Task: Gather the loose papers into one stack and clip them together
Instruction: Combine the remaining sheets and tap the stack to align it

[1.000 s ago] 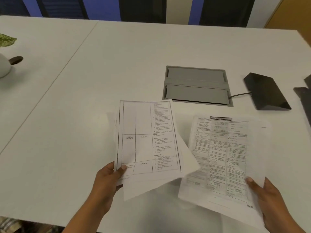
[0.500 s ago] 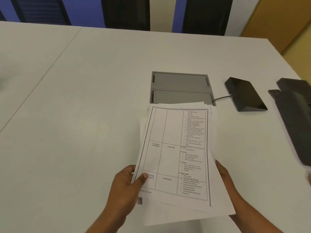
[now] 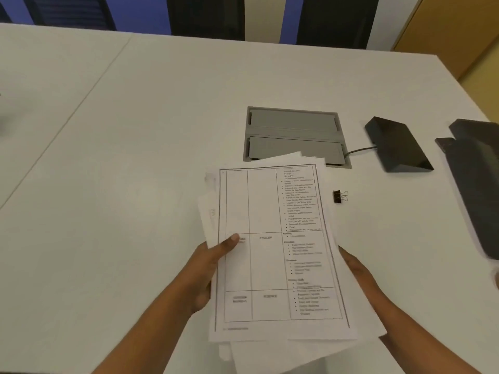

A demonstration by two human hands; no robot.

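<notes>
A bundle of white printed papers (image 3: 272,252) is held above the white table (image 3: 135,184), with a ruled table page on top. The sheets are uneven and fan out at the top, left and bottom edges. My left hand (image 3: 208,268) grips the left edge, thumb on the top page. My right hand (image 3: 359,273) holds the right edge from beneath, mostly hidden by the sheets. A small black binder clip (image 3: 339,196) lies on the table just right of the papers' upper part, apart from both hands.
A grey recessed cable box (image 3: 294,133) sits in the table behind the papers, its front edge partly covered by them. A black wedge-shaped device (image 3: 397,147) with a cable lies to its right. Dark flat objects (image 3: 475,184) occupy the far right edge.
The two separate sets of sheets have been brought together into one bundle held by both hands. The view has shifted right, and the binder clip has come into sight.
</notes>
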